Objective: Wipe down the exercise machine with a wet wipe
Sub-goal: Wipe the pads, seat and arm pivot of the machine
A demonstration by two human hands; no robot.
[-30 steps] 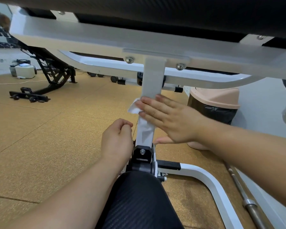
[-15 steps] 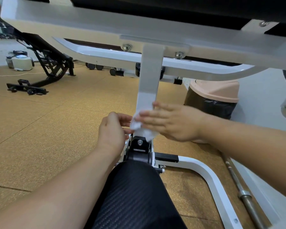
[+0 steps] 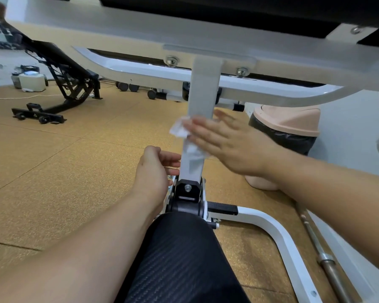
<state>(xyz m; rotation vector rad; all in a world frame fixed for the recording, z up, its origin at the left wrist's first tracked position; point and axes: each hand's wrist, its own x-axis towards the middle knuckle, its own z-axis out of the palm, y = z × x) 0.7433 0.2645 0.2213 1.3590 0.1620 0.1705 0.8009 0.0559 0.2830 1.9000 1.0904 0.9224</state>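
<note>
up the post again: the right hand (image 3: 228, 147) has slid the crumpled white wet wipe (image 3: 179, 129) from the base to the middle of the exercise machine's white upright metal post (image 3: 204, 95). its fingers lie straight and flat, pressing the wipe to the post, not curled round it. the left hand (image 3: 151, 173) sits low beside the post, fingers loosely bent, holding nothing. the wipe bunches out past the fingertips; with only flat pressure on it, it could slip free onto the brown cork-like floor (image 3: 74, 171).
</note>
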